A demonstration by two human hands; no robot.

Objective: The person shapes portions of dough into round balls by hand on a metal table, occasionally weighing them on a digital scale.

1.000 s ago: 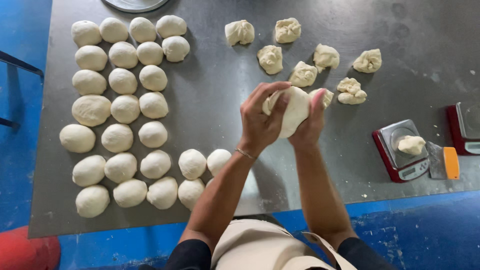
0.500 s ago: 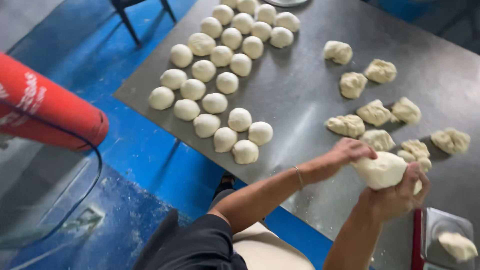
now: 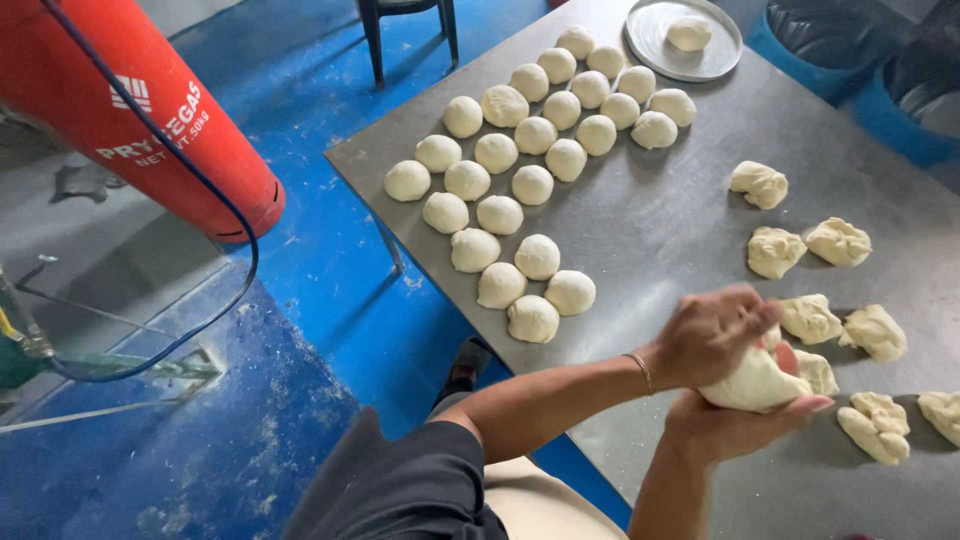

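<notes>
Both my hands press one pale lump of dough point(image 3: 752, 384) just above the grey metal table point(image 3: 660, 230). My left hand point(image 3: 712, 334) lies over its top with curled fingers, a thin bracelet at the wrist. My right hand point(image 3: 735, 422) cups the lump from below. Several rough torn dough pieces point(image 3: 838, 241) lie on the table right of my hands. Several smooth round dough balls point(image 3: 537, 257) sit in rows on the table's left part.
A round metal plate point(image 3: 650, 38) with one dough piece stands at the table's far end. A red gas cylinder point(image 3: 130, 110) with a dark hose lies on the blue floor at left. Blue tubs point(image 3: 850, 45) stand beyond the table. A dark chair's legs point(image 3: 375, 30) show at top.
The view has swung further left and tilted. My hands keep turning the same dough lump between them, low over the table's near edge.
</notes>
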